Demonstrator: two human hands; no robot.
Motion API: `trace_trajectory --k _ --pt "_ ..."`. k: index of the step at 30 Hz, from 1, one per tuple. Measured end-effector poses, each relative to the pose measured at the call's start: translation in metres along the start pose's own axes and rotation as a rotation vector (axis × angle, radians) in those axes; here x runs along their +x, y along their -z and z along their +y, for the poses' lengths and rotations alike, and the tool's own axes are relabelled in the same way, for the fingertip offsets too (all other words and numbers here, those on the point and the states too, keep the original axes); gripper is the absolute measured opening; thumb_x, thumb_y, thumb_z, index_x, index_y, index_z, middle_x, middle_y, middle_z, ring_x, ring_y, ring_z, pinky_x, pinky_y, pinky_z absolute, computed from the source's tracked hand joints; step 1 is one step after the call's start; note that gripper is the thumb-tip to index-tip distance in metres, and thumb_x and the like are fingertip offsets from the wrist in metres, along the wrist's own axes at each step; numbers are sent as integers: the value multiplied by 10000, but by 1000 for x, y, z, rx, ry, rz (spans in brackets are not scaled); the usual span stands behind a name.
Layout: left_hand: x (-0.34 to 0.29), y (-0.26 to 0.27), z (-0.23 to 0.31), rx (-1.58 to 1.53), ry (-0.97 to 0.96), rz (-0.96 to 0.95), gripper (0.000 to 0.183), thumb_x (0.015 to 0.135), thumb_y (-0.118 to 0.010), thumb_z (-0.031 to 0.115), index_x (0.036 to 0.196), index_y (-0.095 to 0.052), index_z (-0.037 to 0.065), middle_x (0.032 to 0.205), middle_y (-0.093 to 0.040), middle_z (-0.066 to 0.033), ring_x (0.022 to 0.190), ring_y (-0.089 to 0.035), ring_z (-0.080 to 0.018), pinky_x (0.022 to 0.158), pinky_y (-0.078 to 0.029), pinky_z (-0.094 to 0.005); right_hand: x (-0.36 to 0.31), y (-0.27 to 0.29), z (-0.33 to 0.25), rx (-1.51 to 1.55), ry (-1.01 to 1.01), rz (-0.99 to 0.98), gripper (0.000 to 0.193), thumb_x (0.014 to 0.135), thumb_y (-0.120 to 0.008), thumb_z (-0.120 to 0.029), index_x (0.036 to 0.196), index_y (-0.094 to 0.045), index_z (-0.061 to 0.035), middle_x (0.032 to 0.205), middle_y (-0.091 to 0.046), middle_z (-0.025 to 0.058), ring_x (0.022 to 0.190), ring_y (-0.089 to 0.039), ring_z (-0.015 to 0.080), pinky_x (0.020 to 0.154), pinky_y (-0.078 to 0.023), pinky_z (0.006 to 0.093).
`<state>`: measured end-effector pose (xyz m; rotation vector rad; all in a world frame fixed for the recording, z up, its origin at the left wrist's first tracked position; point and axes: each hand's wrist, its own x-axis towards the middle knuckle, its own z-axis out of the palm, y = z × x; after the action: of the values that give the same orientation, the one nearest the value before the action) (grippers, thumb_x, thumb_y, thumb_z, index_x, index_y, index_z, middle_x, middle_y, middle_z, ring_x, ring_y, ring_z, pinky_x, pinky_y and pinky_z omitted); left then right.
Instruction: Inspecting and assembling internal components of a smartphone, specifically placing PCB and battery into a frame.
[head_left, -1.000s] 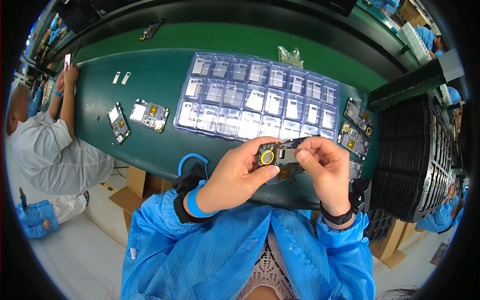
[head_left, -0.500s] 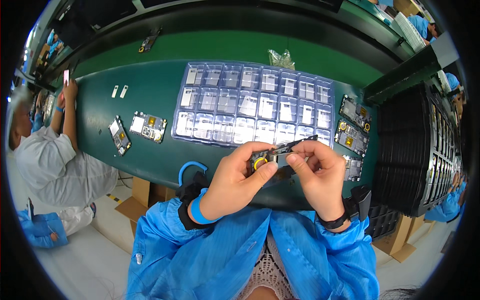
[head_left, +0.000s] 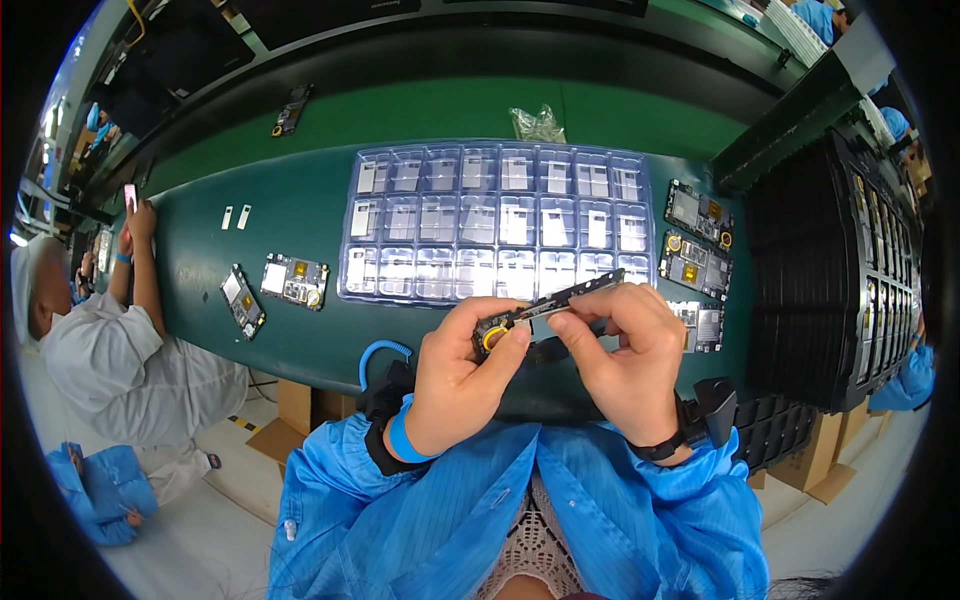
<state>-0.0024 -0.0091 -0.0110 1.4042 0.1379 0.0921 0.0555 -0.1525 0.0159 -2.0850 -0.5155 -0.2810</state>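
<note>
A dark circuit board (head_left: 570, 296) with a yellow ring at its left end is held tilted in front of my body, its narrow edge turned up. My left hand (head_left: 462, 368) is closed round the ringed end, thumb on the near side. At the other end, my right hand (head_left: 637, 358) pinches the board between thumb and bent fingers. A thin pale strip shows by the right thumb; I cannot tell whether it belongs to the board. Just beyond my hands lies a clear plastic tray (head_left: 651, 230) whose compartments hold silvery rectangular pieces.
Circuit boards lie left (head_left: 296, 281) and right (head_left: 696, 266) of the tray. Two small white strips (head_left: 243, 217) rest at left, a clear bag (head_left: 538, 124) behind. Stacked black trays (head_left: 800, 270) stand at right. A blue coiled cord (head_left: 378, 348) is near my left wrist. A co-worker (head_left: 130, 370) sits at left.
Both hands, with the board, have shifted slightly left and down in view. The board's long edge now shows more fully between the hands. The whole view has shifted a little.
</note>
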Motion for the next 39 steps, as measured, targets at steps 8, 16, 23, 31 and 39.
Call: trace_trajectory --k 8,16,23,31,39 --pt "-1 -2 2 -12 0 -8 182 851 -523 21 1022 -478 -20 841 -560 -33 730 -498 -40 627 -415 -182 -1 3 -4 69 -117 6 233 579 -747 -33 753 -594 -15 826 -456 75 611 -530 181 531 -444 285" --pt "2 -5 10 -73 20 -3 166 855 -516 26 1010 -476 -17 822 -552 -25 714 -482 -33 609 -403 -181 7 2 10 65 14 95 298 599 -747 -23 846 -580 -18 902 -465 84 582 -527 126 533 -469 218" --pt "-3 -4 5 56 -8 -1 148 853 -521 37 984 -476 -16 774 -532 -12 662 -448 -27 562 -375 -184 -4 3 15 456 -325 -89 233 601 -753 -45 777 -606 -5 722 -490 41 596 -526 86 504 -442 207" --pt "5 -5 8 145 51 -4 166 858 -528 69 984 -472 -22 777 -532 -15 679 -454 -32 579 -375 -185 -6 1 20 338 -288 -62 199 624 -736 -54 761 -599 -6 697 -500 36 608 -548 91 510 -437 216" --pt "19 -12 5 47 151 -99 227 820 -571 42 1014 -475 -26 845 -549 -39 756 -495 -56 649 -422 -192 3 18 34 451 -392 -231 242 650 -699 -26 851 -572 14 827 -513 70 672 -608 138 563 -484 220"
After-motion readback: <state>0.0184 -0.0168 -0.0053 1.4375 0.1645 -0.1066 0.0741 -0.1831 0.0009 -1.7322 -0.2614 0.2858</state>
